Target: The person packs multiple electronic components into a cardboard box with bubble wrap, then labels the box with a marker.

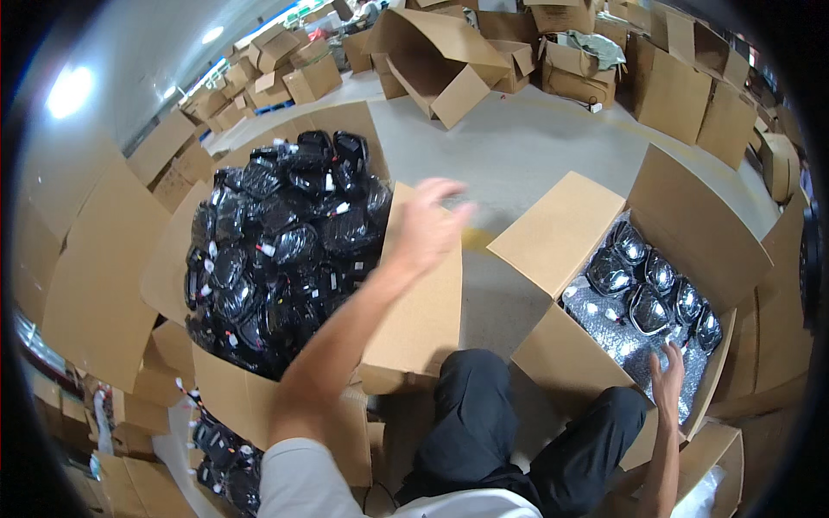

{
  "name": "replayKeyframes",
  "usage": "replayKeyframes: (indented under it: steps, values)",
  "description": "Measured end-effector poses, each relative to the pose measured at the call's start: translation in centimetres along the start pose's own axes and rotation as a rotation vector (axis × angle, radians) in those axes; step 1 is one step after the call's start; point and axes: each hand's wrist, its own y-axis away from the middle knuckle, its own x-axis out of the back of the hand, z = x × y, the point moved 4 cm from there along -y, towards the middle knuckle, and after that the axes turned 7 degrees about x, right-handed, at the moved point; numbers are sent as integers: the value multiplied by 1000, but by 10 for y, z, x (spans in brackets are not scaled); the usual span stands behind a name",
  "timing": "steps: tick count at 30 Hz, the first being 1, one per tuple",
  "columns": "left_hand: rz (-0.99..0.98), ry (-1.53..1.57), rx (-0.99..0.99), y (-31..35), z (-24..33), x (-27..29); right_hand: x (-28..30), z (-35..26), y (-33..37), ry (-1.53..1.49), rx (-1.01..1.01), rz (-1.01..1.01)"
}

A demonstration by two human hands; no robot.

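Note:
My left hand (430, 226), a little blurred, reaches over the right flap of a large carton (432, 302). Its fingers are apart and nothing shows in them. That carton is heaped with black plastic-wrapped parts (294, 243) that have small white connectors. My right hand (667, 378) is open at the near side of a smaller open carton (704, 207), over its bubble wrap (609, 332). Beyond the fingers, several glossy, rounded dark parts (649, 309) in clear wrap lie on the bubble wrap in loose rows. Whether the right fingertips touch the wrap, I cannot tell.
My knees (475, 397) are between the two cartons. More wrapped black parts (226, 457) lie at the lower left. Another open carton (725, 466) stands at the lower right. Across the grey floor (527, 147), a tipped carton (440, 69) and stacked boxes (691, 86) line the back.

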Motion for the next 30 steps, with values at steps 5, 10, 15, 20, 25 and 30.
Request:
replayKeyframes:
  steps: [5, 10, 15, 20, 25, 30]
  values:
    - [-2, -636, 41, 48, -135, 76, 7, -9, 52, -50, -86, 8]
    - [-285, -849, 22, 37, -197, 85, -3, -20, 47, 72, 87, 148]
    - [-555, -740, -30, -8, -214, 91, -10, -4, 55, 127, 36, 102]
    - [-492, -701, -109, 22, -204, 94, -8, -17, 53, 167, 29, 74]
    - [-332, -627, -104, 56, -150, 128, 1, -44, 46, 104, 42, 21]
    - [-137, -445, 107, 80, -78, 189, -7, -29, 48, 171, 26, 53]
